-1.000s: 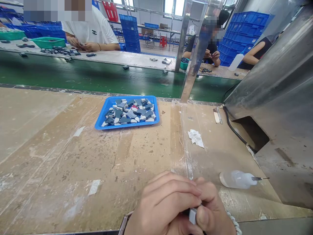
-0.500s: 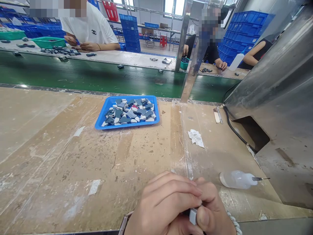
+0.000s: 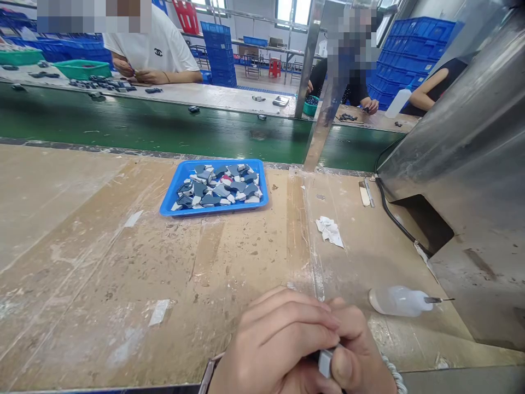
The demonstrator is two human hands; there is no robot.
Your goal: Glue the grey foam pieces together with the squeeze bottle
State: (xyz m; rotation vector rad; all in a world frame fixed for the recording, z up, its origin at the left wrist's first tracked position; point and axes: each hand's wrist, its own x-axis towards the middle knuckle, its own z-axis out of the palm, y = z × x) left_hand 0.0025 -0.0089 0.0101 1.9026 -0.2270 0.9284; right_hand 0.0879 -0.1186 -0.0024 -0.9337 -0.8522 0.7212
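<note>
Close together at the bottom of the view, my left hand (image 3: pixel 279 339) and my right hand (image 3: pixel 356 345) are both closed around a small grey plastic piece (image 3: pixel 326 362). Only one pale end of it shows, by my right thumb; my left fingers cover the rest. Beyond my hands lies a blue tray (image 3: pixel 164 207) with many dark blue-grey and white plastic pieces (image 3: pixel 221 190) and one red bit. To the right of my hands a translucent squeeze bottle (image 3: pixel 397 301) with a thin metal needle tip lies on its side.
The brown covered table (image 3: pixel 123 262) holds a crumpled white tissue (image 3: pixel 329 231) and a small blade-like tool (image 3: pixel 367 193). A green conveyor belt (image 3: pixel 164 128) carries small parts past the far edge. At right stands a metal housing (image 3: pixel 459 137) with a black cable. Co-workers sit across the belt.
The small parts on the belt have shifted left. My hands keep nearly the same grip on the grey piece. Across the belt, a co-worker's hand has lifted slightly.
</note>
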